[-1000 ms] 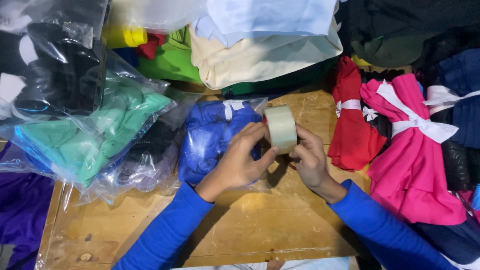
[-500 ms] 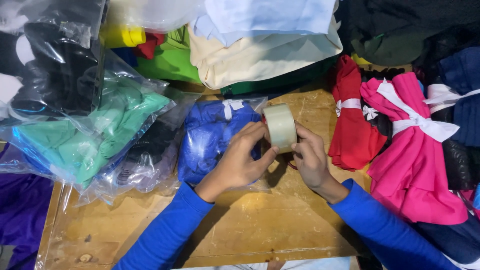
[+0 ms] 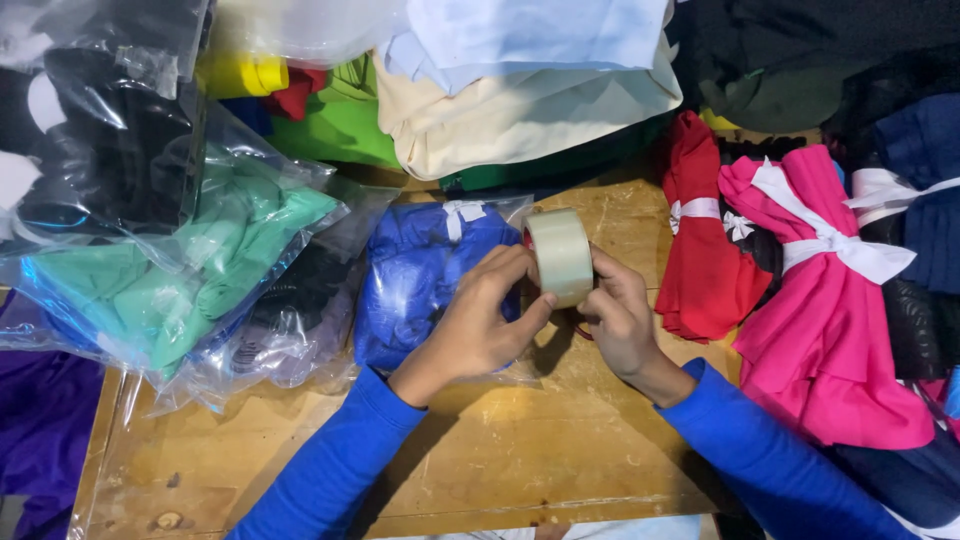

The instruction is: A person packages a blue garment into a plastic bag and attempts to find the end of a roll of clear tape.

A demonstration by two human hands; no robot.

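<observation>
A roll of clear packing tape is held upright between both hands above a wooden table. My left hand grips its left side, thumb pressed against the lower rim. On the other side, my right hand holds the roll with fingers curled behind it. Just left of the hands lies a blue garment in a clear plastic bag, partly under my left hand. Both arms wear blue sleeves.
Bagged clothes, green, black and dark, crowd the left. Cream and white folded cloth is stacked at the back. Red and pink garments tied with white ribbon lie on the right, with dark ones beyond.
</observation>
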